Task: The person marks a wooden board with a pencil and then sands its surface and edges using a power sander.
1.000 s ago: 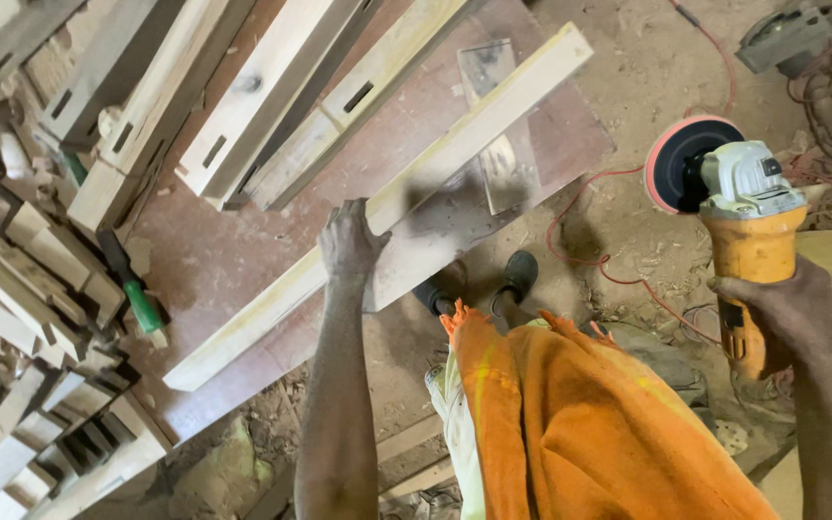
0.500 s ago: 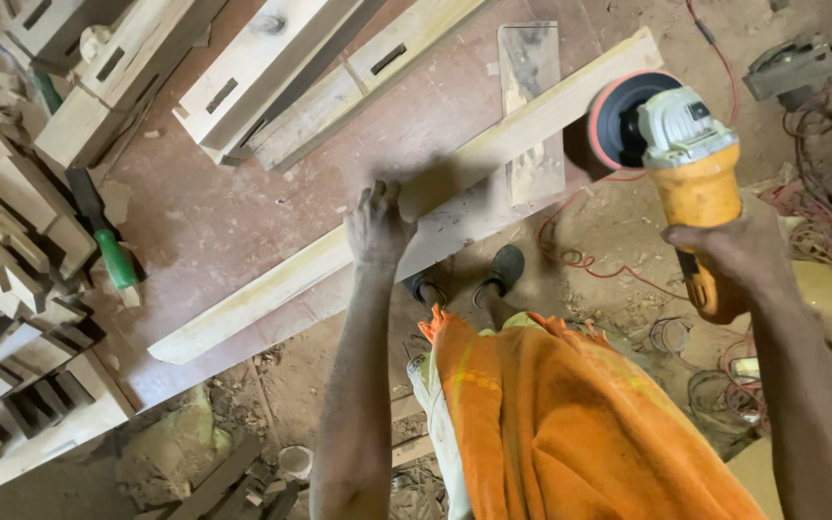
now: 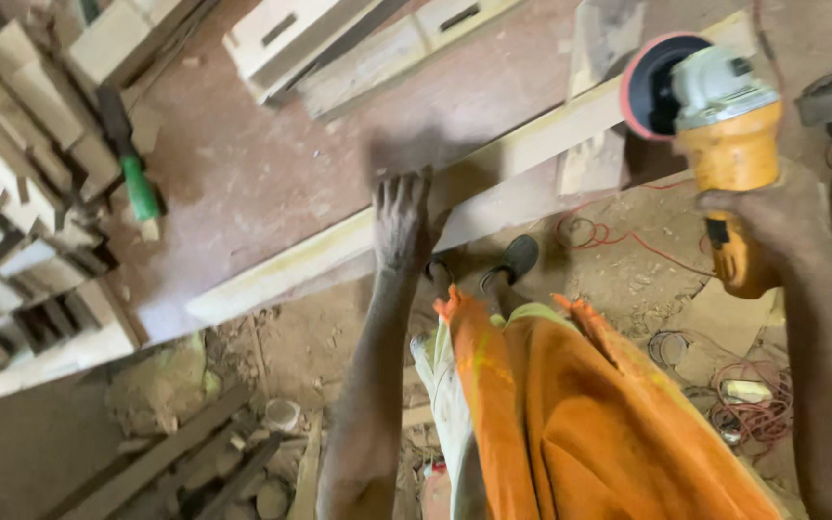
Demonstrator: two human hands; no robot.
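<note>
A long pale wooden plank (image 3: 320, 255) lies diagonally across a reddish-brown board (image 3: 272, 164). My left hand (image 3: 404, 220) presses flat on the plank near its middle, fingers spread. My right hand (image 3: 767, 226) grips the handle of a yellow angle grinder (image 3: 729, 125). The grinder's round sanding disc (image 3: 652, 85) hangs over the plank's right part, close to a short wooden offcut (image 3: 594, 154); whether the disc touches the wood is unclear.
Mortised wooden rails (image 3: 358, 48) lie at the top. Stacked wood pieces (image 3: 21, 193) and a green-handled chisel (image 3: 137, 183) sit left. Red cable (image 3: 609, 241) trails over the sawdust floor by my shoes (image 3: 517, 258). Scrap wood (image 3: 175, 462) lies at the lower left.
My right hand has brought the grinder from off to the right in over the plank's right part. My left hand stayed pressed on the plank. The camera view shifted.
</note>
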